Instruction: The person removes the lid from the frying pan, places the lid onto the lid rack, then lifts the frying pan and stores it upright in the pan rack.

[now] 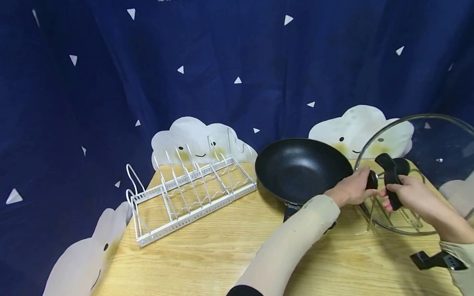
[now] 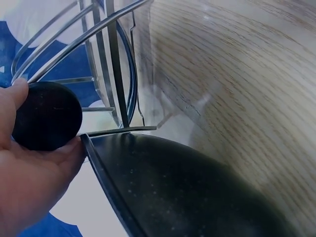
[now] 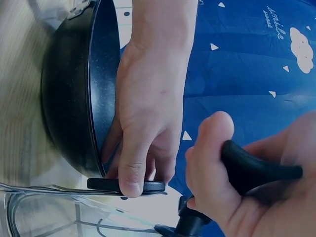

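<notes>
My left hand (image 1: 352,189) reaches past the wok's right rim and pinches a round black knob (image 2: 47,116) between thumb and fingers. The knob sits right beside a metal wire rack (image 2: 114,59). My right hand (image 1: 417,196) grips the curved black handle (image 3: 252,168) of a large clear glass lid (image 1: 449,162) with a metal rim. This lid stands upright, its lower part overlapping the gold-toned rack in the head view. The black wok (image 1: 301,169) lies just left of both hands, its rim close to my left fingers in the left wrist view.
A white wire rack (image 1: 192,212) with several upright dividers stands on the left of the wooden table (image 1: 179,269). Behind the table hangs a dark blue curtain (image 1: 214,40) with white triangles and clouds. The wok's handle (image 1: 290,211) points toward the front, partly under the left forearm.
</notes>
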The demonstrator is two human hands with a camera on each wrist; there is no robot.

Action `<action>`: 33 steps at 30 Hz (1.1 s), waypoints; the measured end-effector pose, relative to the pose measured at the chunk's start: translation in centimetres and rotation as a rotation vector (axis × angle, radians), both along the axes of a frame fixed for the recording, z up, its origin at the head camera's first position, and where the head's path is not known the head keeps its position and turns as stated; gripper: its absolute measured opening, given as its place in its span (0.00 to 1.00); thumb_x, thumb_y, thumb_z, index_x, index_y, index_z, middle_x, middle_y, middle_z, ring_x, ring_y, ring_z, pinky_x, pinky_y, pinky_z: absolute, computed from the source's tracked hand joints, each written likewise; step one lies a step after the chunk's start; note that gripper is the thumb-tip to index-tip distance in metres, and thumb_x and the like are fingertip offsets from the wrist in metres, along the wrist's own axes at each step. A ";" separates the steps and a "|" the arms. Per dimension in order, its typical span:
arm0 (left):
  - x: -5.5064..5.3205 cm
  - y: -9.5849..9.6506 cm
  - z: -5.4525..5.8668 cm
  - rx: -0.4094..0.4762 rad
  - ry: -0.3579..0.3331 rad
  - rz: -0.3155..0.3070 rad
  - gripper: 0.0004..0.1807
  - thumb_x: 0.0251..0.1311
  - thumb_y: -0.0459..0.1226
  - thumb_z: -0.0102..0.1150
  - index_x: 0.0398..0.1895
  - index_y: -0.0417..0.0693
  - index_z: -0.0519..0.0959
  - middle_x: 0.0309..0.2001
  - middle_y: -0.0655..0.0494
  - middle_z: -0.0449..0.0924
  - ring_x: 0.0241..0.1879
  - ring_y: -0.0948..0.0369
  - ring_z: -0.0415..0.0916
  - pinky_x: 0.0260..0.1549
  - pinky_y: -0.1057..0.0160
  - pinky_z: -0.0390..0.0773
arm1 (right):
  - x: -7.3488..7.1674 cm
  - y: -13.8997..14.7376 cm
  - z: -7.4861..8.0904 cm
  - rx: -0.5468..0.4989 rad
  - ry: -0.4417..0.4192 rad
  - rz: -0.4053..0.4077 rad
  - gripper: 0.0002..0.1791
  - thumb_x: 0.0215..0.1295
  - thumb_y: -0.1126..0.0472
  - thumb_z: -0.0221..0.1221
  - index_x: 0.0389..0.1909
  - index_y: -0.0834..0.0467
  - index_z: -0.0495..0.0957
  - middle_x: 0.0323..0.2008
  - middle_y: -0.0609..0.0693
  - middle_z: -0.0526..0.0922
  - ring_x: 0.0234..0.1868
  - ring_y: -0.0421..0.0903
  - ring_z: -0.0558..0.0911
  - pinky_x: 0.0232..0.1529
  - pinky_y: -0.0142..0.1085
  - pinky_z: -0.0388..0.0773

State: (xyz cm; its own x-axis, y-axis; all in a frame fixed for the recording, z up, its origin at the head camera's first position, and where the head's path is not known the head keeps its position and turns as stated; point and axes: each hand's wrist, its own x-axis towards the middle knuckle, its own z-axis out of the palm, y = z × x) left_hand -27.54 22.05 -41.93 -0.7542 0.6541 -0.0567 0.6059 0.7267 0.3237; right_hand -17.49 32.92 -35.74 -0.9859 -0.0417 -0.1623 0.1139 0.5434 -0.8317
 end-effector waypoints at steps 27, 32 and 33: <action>-0.6 -10.2 6.9 -0.175 -0.118 -0.138 0.26 0.69 0.52 0.45 0.66 0.52 0.65 0.63 0.62 0.67 0.63 0.66 0.62 0.57 0.72 0.62 | 2.2 -1.1 2.4 0.593 0.453 -0.135 0.29 0.70 0.53 0.47 0.51 0.79 0.65 0.49 0.80 0.63 0.50 0.76 0.62 0.46 0.65 0.60; 0.2 -13.4 7.7 -0.165 -0.088 -0.192 0.22 0.70 0.51 0.43 0.59 0.49 0.71 0.54 0.59 0.73 0.51 0.66 0.70 0.49 0.71 0.67 | 3.1 -2.4 2.8 0.581 0.585 -0.145 0.24 0.68 0.57 0.51 0.49 0.78 0.68 0.51 0.80 0.62 0.53 0.77 0.59 0.50 0.65 0.55; 0.4 -14.1 7.8 -0.154 -0.078 -0.207 0.20 0.70 0.50 0.43 0.56 0.48 0.72 0.50 0.58 0.74 0.46 0.66 0.71 0.45 0.71 0.68 | 3.3 -2.7 2.8 0.578 0.614 -0.137 0.23 0.67 0.58 0.52 0.48 0.77 0.69 0.51 0.79 0.63 0.53 0.76 0.60 0.50 0.65 0.56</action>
State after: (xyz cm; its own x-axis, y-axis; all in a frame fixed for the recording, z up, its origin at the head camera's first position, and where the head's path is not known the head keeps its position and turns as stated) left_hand -27.11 7.96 -34.13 -0.5945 0.7734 -0.2200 0.7245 0.6339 0.2706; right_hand -14.22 30.20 -32.98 -0.8962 0.0092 0.4435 -0.1708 0.9156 -0.3640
